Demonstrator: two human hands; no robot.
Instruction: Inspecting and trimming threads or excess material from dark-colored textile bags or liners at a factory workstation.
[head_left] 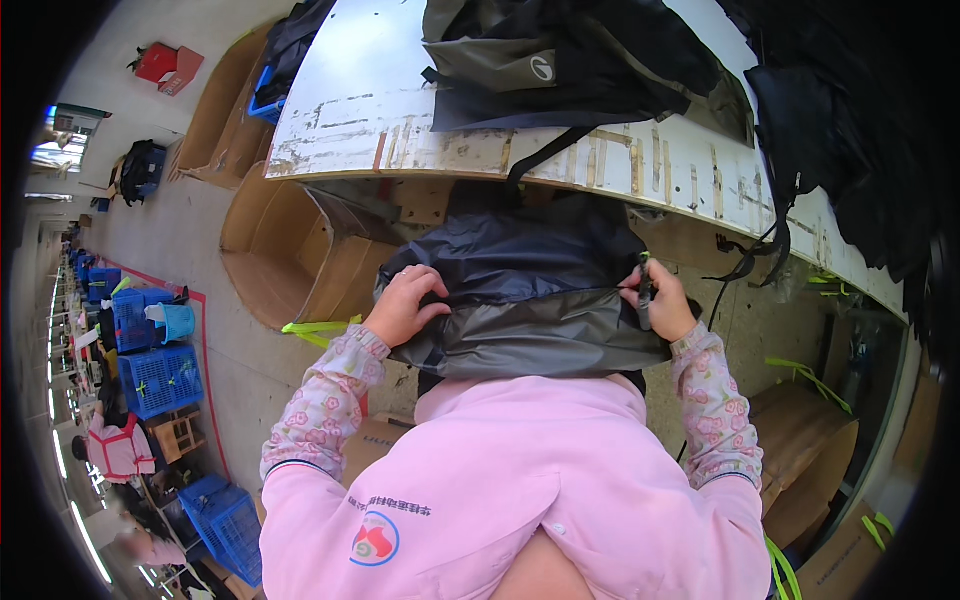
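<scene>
Across my lap lies a black and olive-grey fabric bag, its panels loose and wrinkled, with a seam running across the middle. My left hand is closed on the bag's left side, thumb and bent fingers at the seam. At the right end of that seam, my right hand pinches the fabric between thumb and finger. The same hand also holds a small, dark, narrow tool, which looks like thread snips. It lies upright along the fingers; its blades cannot be made out.
Beyond my lap stands a worn white table bearing another black and olive bag. Dark fabric and straps hang over its right side. Cardboard boxes stand at left and lower right. Blue crates and people occupy the far left.
</scene>
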